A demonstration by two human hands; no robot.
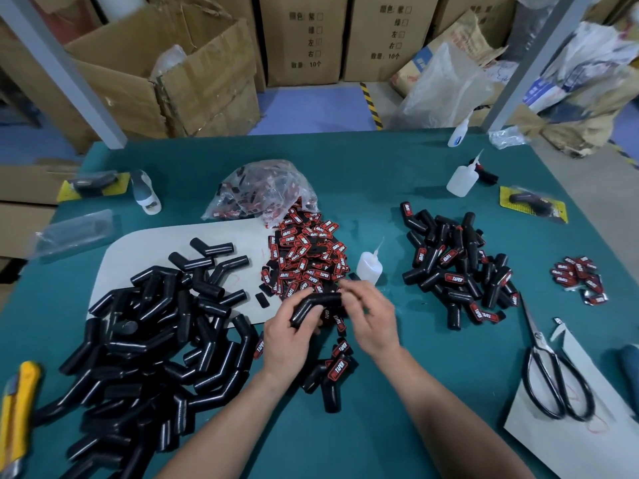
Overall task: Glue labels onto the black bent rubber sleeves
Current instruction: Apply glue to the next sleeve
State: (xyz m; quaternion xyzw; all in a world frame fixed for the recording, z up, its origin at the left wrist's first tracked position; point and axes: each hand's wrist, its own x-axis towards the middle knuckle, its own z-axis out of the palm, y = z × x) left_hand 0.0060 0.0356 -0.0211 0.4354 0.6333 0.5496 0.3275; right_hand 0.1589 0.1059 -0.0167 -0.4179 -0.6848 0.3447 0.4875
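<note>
Head view, looking down on a green tabletop point(380, 174) laid out so that work runs left to right. Bare sleeves point(155, 340) are heaped on the left, partly on a pale sheet point(138, 243), and labelled sleeves point(456, 271) lie in a heap on the right. Between the two, within easy reach, sit the labels point(304, 261), spilling from a clear bag point(262, 191), and just beside them stands a glue bottle point(369, 266), upright with its nozzle up.

The left hand point(287, 326) is wrapped round the lower leg of one sleeve point(316, 304), which it holds above the tabletop just in front of the labels, bend upward. This probably turns a flat stretch of rubber toward the other hand. The right hand point(371, 319) has its fingers curled in, the tips closing on the sleeve's upper end. I cannot tell whether a label is under them.

A few labelled sleeves point(333, 371) lie directly under the wrists, likely set down close by while their glue takes, before they go to the right-hand heap. Two more bottles point(461, 179) stand at the far right, and scissors point(553, 375) and a yellow knife point(17, 409) lie at the edges, away from the work.

The step looks like seating or pressing a label. The glue bottle stands apart from both hands.
</note>
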